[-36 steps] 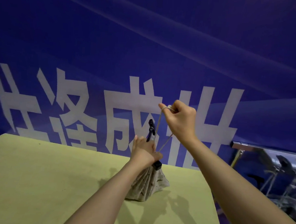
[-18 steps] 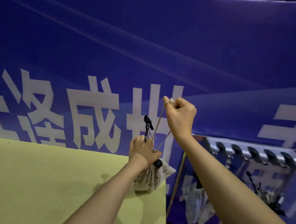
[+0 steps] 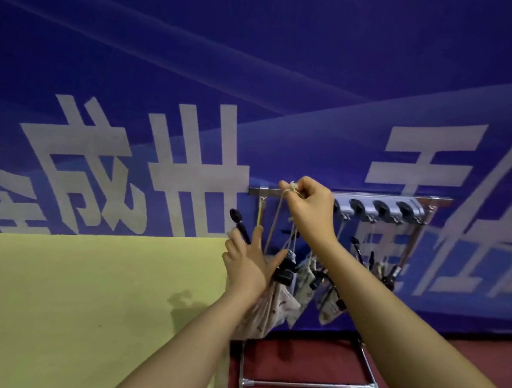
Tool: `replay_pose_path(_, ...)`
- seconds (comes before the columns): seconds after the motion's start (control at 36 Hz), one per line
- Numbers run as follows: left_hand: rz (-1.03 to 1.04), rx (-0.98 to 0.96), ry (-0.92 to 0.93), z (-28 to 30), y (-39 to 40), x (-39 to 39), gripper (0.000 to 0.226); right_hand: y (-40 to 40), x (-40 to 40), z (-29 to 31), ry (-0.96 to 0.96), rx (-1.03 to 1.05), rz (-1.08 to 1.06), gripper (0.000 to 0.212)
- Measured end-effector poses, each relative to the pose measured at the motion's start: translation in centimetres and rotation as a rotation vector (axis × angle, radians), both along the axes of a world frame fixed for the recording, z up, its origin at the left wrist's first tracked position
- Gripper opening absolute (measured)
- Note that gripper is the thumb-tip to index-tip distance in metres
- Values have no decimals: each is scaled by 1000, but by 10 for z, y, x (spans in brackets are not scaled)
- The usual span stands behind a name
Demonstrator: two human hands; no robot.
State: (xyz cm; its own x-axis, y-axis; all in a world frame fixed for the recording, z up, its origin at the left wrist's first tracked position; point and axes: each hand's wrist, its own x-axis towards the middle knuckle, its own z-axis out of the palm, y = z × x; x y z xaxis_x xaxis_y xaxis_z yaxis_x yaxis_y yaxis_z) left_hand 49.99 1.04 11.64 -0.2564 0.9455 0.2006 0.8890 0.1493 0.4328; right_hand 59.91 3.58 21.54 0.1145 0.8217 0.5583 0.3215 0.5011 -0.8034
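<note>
A patterned cloth drawstring pouch hangs in the air just past the right edge of the yellow-green table. My left hand holds the pouch at its gathered neck, beside a black cord stopper. A thin black stick rises between its fingers. My right hand is raised and pinches the beige drawstring loop, pulled taut, right at the top bar of a metal rack.
The rack carries a row of grey hooks. Other patterned pouches hang from them, behind my right forearm. Its metal legs stand on a dark red floor. A blue banner with white characters fills the background.
Both hands have carried the pouch to the right, off the table top and over to the rack. The view has swung right, bringing the rack and floor into sight.
</note>
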Motion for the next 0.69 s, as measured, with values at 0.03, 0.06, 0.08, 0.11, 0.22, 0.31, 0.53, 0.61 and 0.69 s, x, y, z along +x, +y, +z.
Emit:
replay_pose_path(0.03,9,-1,25,-3,-1,2,77,3,6,-7,-10,-31,22,44)
replay_pose_path(0.06,2,-14,50,-9,0,12,76,5,18,-16,-16,-61,30,43)
replay_pose_path(0.08,8,-19,74,-12,0,14,73,7,23,-23,-21,-82,46,42)
replay_pose_path(0.11,6,-33,108,-16,1,18,71,7,30,-31,-13,-106,60,41)
replay_pose_path(0.22,-55,-26,234,-28,11,34,64,11,54,-64,-61,-205,26,41)
replay_pose_path(0.31,-199,-35,245,-35,20,50,55,16,70,-84,-80,-250,2,41)
replay_pose_path(0.53,-430,-212,-182,-50,53,89,29,38,110,-118,-146,-350,-97,42)
replay_pose_path(0.61,-446,-238,-306,-50,64,95,29,40,122,-125,-233,-384,-149,47)
replay_pose_path(0.69,-522,-239,-418,-50,79,106,17,44,141,-132,-297,-399,-188,47)
